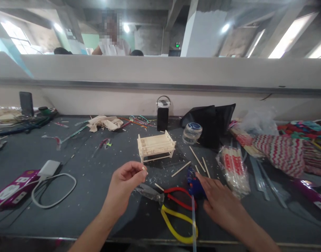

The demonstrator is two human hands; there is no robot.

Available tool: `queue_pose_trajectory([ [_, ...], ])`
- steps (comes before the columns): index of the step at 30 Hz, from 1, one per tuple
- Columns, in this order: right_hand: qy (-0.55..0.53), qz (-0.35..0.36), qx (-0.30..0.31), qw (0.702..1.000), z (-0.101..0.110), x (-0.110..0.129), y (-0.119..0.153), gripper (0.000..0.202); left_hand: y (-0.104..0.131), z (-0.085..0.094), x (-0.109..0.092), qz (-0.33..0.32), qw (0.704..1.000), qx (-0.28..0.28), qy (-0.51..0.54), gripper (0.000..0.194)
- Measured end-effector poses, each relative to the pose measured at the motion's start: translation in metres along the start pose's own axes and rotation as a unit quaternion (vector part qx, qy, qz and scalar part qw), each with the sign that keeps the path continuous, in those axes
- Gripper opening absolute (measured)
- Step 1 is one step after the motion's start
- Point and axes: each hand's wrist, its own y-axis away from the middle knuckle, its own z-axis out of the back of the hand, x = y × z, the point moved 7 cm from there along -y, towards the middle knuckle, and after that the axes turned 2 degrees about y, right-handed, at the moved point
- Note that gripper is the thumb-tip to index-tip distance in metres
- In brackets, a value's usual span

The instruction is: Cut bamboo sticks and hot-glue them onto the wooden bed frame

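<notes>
Wooden frame [156, 144]: mid-table [92, 199], beyond the hands; likely light, stiff, fragile; best held by corner posts.
Left grip [127, 175]: pinched closed on a small pale piece [145, 170].
Right grip [219, 190]: at the blue glue gun [196, 188]; closure hidden, cannot tell.
Room: more leftward; loose sticks [181, 168] rightward; yellow handle [185, 240] by front edge.
</notes>
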Motion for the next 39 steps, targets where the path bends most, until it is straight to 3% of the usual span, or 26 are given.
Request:
queue_pose_trajectory([
  [5,-0.048,-0.017,-0.023,0.998,-0.004,-0.006,0.005,0.074,0.003,-0.005,-0.001,-0.003,1.0,0.024,-0.015,0.014],
  [9,-0.153,-0.038,-0.049,0.986,0.004,-0.012,0.002,0.069,0.005,-0.006,0.0,0.006,0.999,0.034,-0.021,0.014],
  [14,-0.34,-0.161,-0.111,0.92,0.026,-0.047,0.003,0.051,0.007,-0.008,0.005,0.005,1.0,0.029,0.01,0.014],
  [16,-0.361,-0.185,-0.127,0.905,0.033,-0.053,0.002,0.045,0.008,-0.012,0.009,0.007,0.999,0.029,0.034,0.012],
  [20,-0.289,-0.136,-0.085,0.944,0.028,-0.025,0.001,0.042,0.012,-0.016,0.017,0.024,0.998,0.011,0.058,0.01],
  [25,-0.12,-0.033,-0.086,0.988,0.02,0.016,0.016,0.067,0.014,-0.011,0.024,0.036,0.998,-0.002,0.054,0.011],
  [29,-0.037,-0.034,-0.063,0.997,0.01,0.021,0.02,0.088,0.014,-0.011,0.027,0.039,0.997,-0.001,0.062,0.013],
  [33,-0.077,-0.058,-0.064,0.993,0.003,0.017,0.016,0.082,0.015,-0.011,0.029,0.038,0.997,0.005,0.069,0.009],
  [36,-0.173,-0.116,-0.1,0.973,0.012,-0.002,0.015,0.07,0.017,-0.009,0.031,0.046,0.997,0.003,0.061,0.011],
  [39,-0.336,-0.199,-0.127,0.912,0.027,-0.031,0.015,0.066,0.018,-0.009,0.032,0.062,0.996,0.003,0.067,0.013],
])
